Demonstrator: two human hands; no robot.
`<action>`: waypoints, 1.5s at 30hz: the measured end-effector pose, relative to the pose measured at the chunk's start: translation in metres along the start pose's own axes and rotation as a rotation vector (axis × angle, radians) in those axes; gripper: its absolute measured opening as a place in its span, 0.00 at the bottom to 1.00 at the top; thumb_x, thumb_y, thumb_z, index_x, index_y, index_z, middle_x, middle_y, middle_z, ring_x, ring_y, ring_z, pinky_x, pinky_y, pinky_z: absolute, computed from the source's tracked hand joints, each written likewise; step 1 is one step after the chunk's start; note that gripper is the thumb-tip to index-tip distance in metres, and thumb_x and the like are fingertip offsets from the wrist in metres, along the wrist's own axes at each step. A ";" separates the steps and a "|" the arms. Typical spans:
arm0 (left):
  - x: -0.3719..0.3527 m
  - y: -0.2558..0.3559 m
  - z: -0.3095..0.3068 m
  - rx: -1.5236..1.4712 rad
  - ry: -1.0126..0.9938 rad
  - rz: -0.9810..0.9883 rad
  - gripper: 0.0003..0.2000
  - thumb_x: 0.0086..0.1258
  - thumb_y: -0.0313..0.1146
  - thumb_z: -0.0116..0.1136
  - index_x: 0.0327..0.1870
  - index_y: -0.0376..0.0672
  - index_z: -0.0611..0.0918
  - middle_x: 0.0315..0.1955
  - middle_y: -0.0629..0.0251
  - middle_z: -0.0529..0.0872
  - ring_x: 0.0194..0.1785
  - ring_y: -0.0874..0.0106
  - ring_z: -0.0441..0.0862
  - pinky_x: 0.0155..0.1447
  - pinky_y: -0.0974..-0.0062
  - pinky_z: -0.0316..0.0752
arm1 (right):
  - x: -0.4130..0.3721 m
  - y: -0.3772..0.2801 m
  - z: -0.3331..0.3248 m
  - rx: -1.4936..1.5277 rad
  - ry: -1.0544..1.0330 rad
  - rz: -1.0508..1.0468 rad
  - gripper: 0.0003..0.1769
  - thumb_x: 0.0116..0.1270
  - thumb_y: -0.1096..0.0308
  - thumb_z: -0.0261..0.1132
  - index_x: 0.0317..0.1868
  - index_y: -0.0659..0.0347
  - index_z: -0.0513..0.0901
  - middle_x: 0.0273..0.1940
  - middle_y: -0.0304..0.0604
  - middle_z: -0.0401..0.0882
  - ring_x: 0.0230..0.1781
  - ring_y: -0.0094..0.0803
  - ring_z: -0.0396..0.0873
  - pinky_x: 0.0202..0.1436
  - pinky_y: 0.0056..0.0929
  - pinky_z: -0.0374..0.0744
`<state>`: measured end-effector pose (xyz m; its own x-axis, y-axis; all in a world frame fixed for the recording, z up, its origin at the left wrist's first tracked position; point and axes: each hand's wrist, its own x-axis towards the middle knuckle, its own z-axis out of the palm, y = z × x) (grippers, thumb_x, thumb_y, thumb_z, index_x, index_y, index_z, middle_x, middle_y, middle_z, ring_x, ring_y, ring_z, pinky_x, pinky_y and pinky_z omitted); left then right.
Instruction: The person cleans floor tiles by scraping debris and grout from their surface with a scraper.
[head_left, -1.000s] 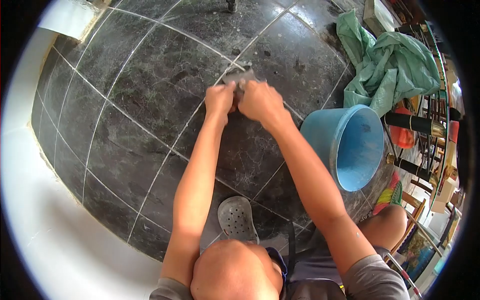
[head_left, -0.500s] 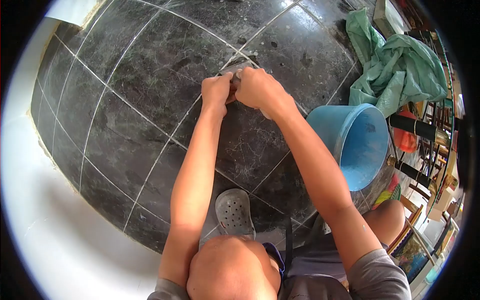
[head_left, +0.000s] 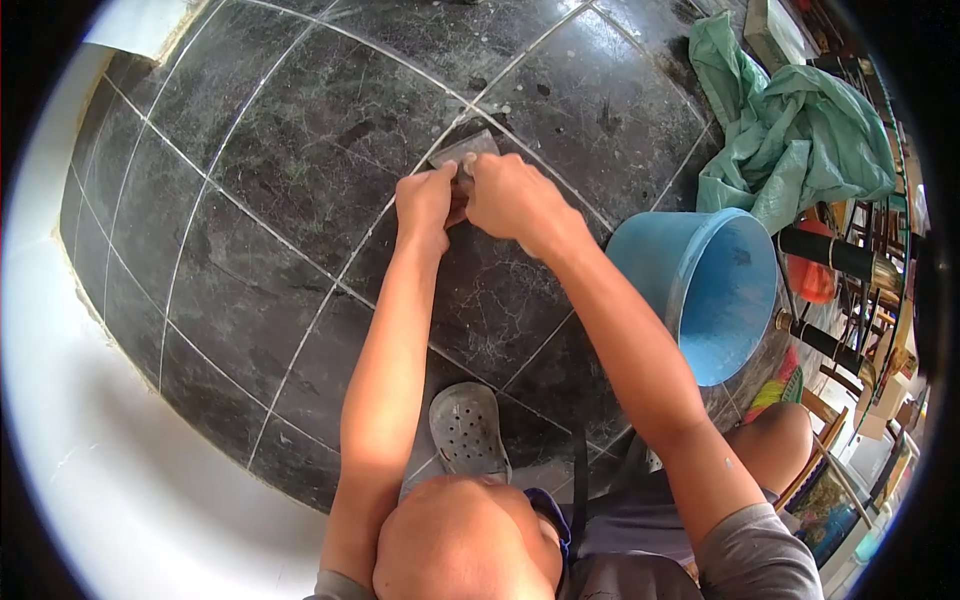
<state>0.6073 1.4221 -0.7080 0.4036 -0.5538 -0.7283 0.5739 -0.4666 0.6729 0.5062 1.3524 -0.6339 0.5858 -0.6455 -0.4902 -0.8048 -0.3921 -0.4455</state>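
Note:
A scraper with a flat grey blade (head_left: 468, 149) rests against the dark tiled floor (head_left: 270, 210), close to where pale grout lines cross. My left hand (head_left: 425, 206) is closed at the scraper's left side, its thumb pressed near the blade. From the right, my right hand (head_left: 512, 198) wraps around the same tool. The handle is mostly hidden beneath my fingers. Scratches and pale smears mark the tiles around both hands.
A blue bucket (head_left: 650, 262) lies tipped with its mouth to the right. Behind it is a crumpled green sheet (head_left: 800, 140). Furniture and clutter line the right edge; a white wall (head_left: 130, 440) borders the left. My grey clog (head_left: 468, 425) stands below my hands.
Both hands have drawn the scraper slightly back toward my body. More of its blade now shows beyond my fingers.

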 end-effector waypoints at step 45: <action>-0.003 0.011 0.006 -0.001 0.007 0.052 0.09 0.70 0.35 0.59 0.35 0.37 0.84 0.28 0.64 0.86 0.28 0.73 0.83 0.31 0.74 0.76 | 0.001 -0.004 -0.022 0.148 -0.088 0.045 0.17 0.66 0.63 0.62 0.47 0.68 0.85 0.23 0.55 0.83 0.18 0.40 0.82 0.27 0.41 0.80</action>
<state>0.6080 1.4150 -0.6977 0.4382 -0.5725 -0.6930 0.5526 -0.4366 0.7100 0.5074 1.3388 -0.6162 0.5610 -0.5975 -0.5729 -0.8113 -0.2596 -0.5237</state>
